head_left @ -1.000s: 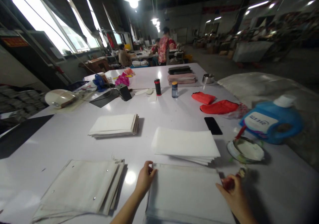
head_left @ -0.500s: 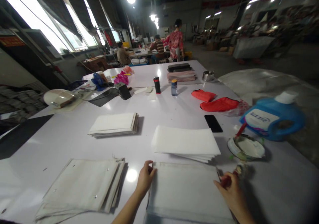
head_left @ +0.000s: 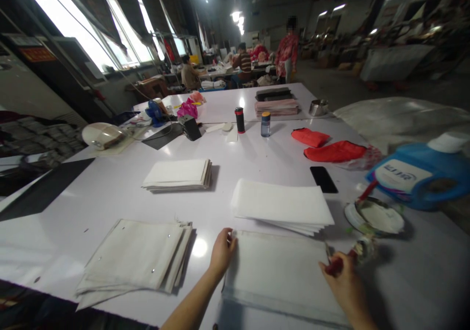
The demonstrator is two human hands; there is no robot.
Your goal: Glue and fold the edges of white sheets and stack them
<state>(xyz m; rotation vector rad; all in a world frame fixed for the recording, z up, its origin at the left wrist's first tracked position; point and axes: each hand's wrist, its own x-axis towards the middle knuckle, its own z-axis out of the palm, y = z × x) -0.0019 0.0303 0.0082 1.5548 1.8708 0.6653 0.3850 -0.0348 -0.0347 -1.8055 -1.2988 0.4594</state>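
With the pale sheet [head_left: 279,271] laid flat on the desk [head_left: 257,158], my left hand [head_left: 222,251] pinches its far-left corner and my right hand [head_left: 343,281] grips a red-handled brush [head_left: 335,266], though whether paste [head_left: 382,217] coats it I cannot tell.

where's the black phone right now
Right of center in the head view, the phone lies between the red cloth and the stack of white sheets.

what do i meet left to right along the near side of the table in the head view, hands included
Pile of pale sheets → left hand → pale panel → right hand → round dish of white paste, the last a little farther back.
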